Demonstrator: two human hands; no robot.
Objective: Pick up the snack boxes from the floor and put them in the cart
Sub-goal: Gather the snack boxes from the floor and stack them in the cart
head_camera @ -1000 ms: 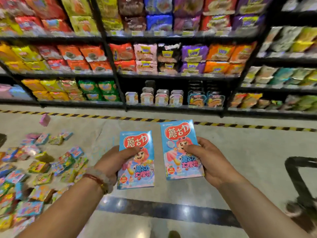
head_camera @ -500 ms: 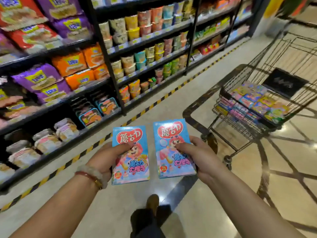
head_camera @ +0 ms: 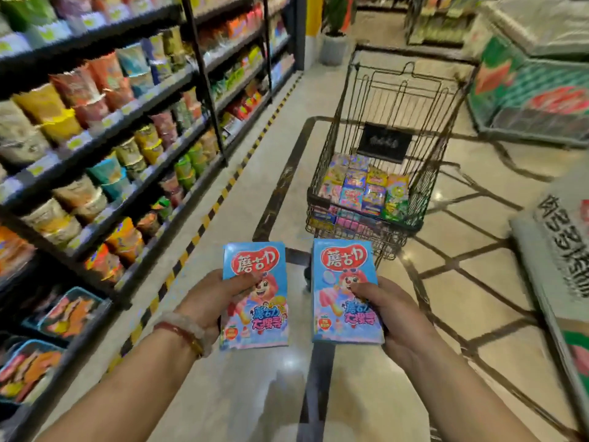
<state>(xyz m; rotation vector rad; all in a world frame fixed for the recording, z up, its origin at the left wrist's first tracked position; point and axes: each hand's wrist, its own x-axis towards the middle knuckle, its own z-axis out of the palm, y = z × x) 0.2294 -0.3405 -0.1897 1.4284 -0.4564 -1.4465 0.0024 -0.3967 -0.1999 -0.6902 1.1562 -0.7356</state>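
My left hand [head_camera: 210, 301] grips a blue snack box [head_camera: 259, 314] with a red logo and a cartoon figure, thumb across its front. My right hand [head_camera: 390, 314] grips a second, identical blue snack box [head_camera: 338, 301] the same way. Both boxes are held upright side by side in front of me. Straight ahead stands a black wire shopping cart [head_camera: 446, 129], its basket holding several colourful snack boxes [head_camera: 366, 186] packed in rows. The cart is just beyond the boxes in my hands.
Shelves of snack bags and cup noodles [head_camera: 121, 138] run along the left, edged by yellow-black floor tape [head_camera: 204, 221]. A chest freezer [head_camera: 535, 90] stands at the far right, and a display edge [head_camera: 561, 250] juts in at the right. Polished tile floor lies between.
The view has swung right, from the shelf and the floor pile to the aisle. The cart now sits ahead and closer. Both hands still hold their boxes the same way.
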